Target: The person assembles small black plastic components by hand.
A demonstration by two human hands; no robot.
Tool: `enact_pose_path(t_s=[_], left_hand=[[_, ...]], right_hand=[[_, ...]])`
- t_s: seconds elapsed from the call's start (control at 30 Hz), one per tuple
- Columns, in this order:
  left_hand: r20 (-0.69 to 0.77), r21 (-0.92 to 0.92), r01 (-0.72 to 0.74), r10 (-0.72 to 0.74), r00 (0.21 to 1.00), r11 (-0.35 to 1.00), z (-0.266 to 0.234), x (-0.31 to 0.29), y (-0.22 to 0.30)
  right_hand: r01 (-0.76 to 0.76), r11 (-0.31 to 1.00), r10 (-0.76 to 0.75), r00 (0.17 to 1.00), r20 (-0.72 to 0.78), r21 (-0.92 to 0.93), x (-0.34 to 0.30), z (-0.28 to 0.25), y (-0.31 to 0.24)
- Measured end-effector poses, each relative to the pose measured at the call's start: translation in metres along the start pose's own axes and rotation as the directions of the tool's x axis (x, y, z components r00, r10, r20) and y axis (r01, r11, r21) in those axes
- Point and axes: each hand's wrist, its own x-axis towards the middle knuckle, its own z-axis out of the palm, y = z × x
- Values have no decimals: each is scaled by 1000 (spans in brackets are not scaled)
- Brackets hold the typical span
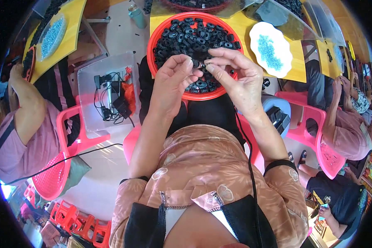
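Observation:
My left hand (pixel 171 78) and my right hand (pixel 239 78) meet over a red basin (pixel 152 76) of small black plastic pieces (pixel 182 35). Between the fingertips of both hands is a small black plastic piece (pixel 199 64), pinched from either side. Its fine detail is too small to make out. On the yellow table (pixel 242 25), to the right of the basin, a white scalloped plate (pixel 283 39) bears many tiny light-blue pieces (pixel 270 53). The basin's near edge is close to my lap, and my hands hide part of its contents.
Left of my legs stands a clear plastic bin (pixel 87 97) with black cables and adapters. A blue-grey container (pixel 282 102) with black items sits at my right. People on pink chairs (pixel 64 124) flank me. A black cord (pixel 252 165) runs down my front. A bottle (pixel 136 15) stands farther off.

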Motion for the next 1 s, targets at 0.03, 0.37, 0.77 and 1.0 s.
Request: enact_pose_path(t_s=[0.03, 0.37, 0.77, 1.0], left_hand=[[-34, -1, -5, 5, 999, 1000, 0, -1, -2], [-48, 153, -11, 19, 999, 988, -1, -30, -15], [172, 70, 241, -250, 953, 968, -35, -42, -19], [123, -24, 174, -170, 978, 984, -43, -43, -18]], right_hand=[[13, 999, -14, 1000, -7, -41, -1, 2, 1], [-104, 994, 104, 995, 0, 45, -24, 3, 6], [-461, 883, 383, 818, 429, 90, -17, -8, 4], [74, 814, 0, 992, 128, -576, 29, 6, 24]])
